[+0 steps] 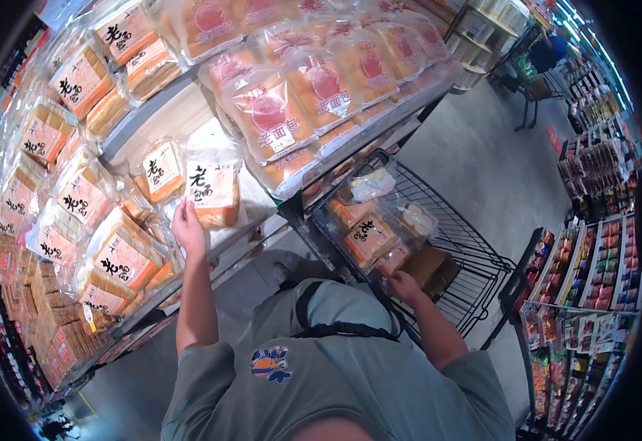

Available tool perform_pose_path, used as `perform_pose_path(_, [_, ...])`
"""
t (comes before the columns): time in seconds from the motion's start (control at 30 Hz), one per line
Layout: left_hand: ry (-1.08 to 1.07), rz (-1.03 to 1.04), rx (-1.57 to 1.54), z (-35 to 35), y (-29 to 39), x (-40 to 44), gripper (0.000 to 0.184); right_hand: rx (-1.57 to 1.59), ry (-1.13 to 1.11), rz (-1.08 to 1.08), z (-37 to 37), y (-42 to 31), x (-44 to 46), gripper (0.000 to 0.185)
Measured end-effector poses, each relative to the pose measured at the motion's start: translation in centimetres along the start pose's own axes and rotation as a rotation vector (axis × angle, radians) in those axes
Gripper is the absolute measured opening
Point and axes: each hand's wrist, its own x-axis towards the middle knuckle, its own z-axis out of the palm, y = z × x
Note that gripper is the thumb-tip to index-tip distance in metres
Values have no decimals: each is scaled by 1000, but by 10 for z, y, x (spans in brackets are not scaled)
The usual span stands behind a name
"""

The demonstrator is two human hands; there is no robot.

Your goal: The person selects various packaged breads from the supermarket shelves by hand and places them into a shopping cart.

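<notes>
- Head view: left hand [190, 234] is positioned at the near-left edge of a labelled bread package [214, 185] on the bench [189, 106].
- Left-hand fingers [186, 210]: drawn together on the package's left edge, apparently pinching it; contact behind the wrapper is hidden.
- Governing relation: the package extends right and far from these fingers, long axis running roughly near to far. Left hand is the nearer; right hand [405, 285] is well apart, to the right.
- Adjacent item: second bread package [161, 170], just left.
- Right-hand fingers: beside bagged bread [369, 235] at the shopping cart [475, 229]; opening and hold cannot be told.
</notes>
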Motion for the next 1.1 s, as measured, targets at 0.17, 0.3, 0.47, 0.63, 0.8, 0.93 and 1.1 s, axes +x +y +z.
perform_pose_path(0.17, [208,79,-94,-30,10,-15,26,199,36,12,-5,-4,-21,33])
perform_pose_path(0.3, [235,120,-168,-40,57,-23,26,212,99,-83,-1,2,-16,31])
perform_pose_path(0.47, [9,48,-281,-1,102,-55,21,568,110,-233,-10,-32,-9,30])
perform_pose_path(0.63, [-475,-156,-422,61,138,-122,24,1053,-135,-258,-28,-102,-30,53])
perform_pose_path(0.8, [-815,155,-52,138,68,-189,32,1544,-298,-194,-40,-142,-44,54])
perform_pose_path(0.93, [-1173,-62,-117,187,86,-215,47,1544,57,-169,-24,-115,-6,52])
perform_pose_path(1.1, [-1174,280,7,174,84,-206,53,1458,118,-9,-22,-76,43,66])
